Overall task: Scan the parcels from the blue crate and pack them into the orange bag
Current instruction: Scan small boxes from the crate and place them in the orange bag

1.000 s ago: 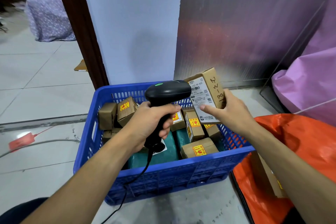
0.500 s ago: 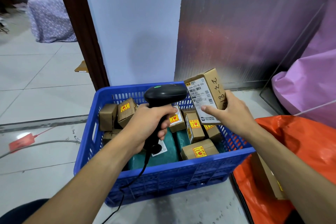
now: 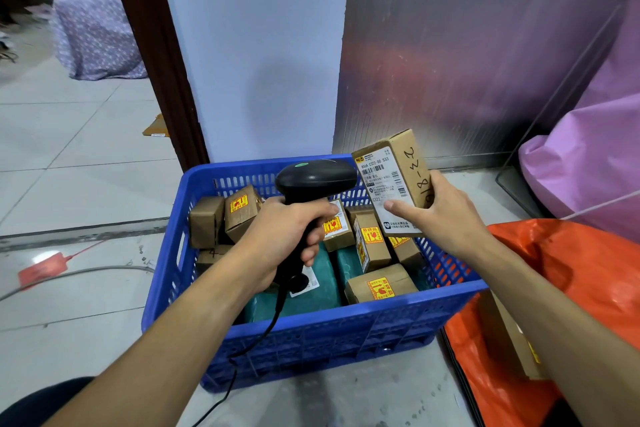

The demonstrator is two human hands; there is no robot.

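Brown cardboard parcel [image 3: 384, 180], small and box-shaped with a white shipping label, stands upright above the far right corner of the blue slotted plastic crate [image 3: 346, 333]. Its label faces the black corded handheld scanner [image 3: 315, 177], whose head sits just beside it. The right hand [image 3: 446, 215] pinches the parcel's lower half, thumb across the label and fingers behind. The left hand [image 3: 284, 236] is wrapped round the scanner's grip. Held this easily, the parcel looks light and stiff. Yellow-and-red stickers on the other brown boxes [image 3: 379, 284] in the crate suggest setting it down gently. Gripping its narrow sides would keep the barcode clear. The orange plastic bag [image 3: 571, 270] lies just right of the crate.
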